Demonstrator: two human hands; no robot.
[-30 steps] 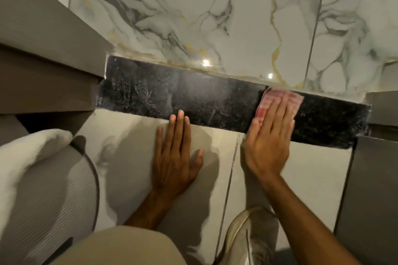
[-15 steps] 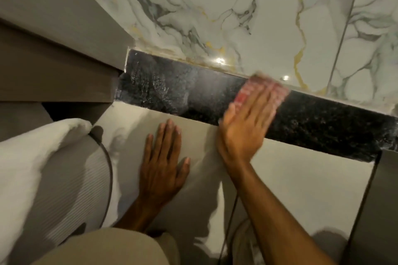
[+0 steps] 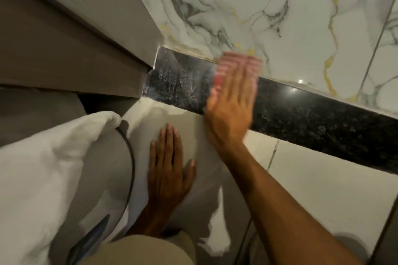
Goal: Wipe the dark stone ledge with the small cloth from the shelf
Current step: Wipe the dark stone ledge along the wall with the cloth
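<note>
My left hand (image 3: 170, 170) lies flat, fingers spread, gripping nothing, on the pale tiled face below the dark speckled stone ledge (image 3: 301, 112). My right hand (image 3: 231, 105) presses flat, fingers straight, on the small pink checked cloth (image 3: 228, 64) near the ledge's left end, against its back edge.

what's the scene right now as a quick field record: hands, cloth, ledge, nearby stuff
right hand: flat, pressing the cloth on the ledge, motion-blurred
left hand: flat, fingers spread, on the pale tile below the ledge
cloth: small, pink checked, mostly under the fingers
ledge: dark speckled stone; streaky sheen at its left end
nearby: white towel at lower left
</note>
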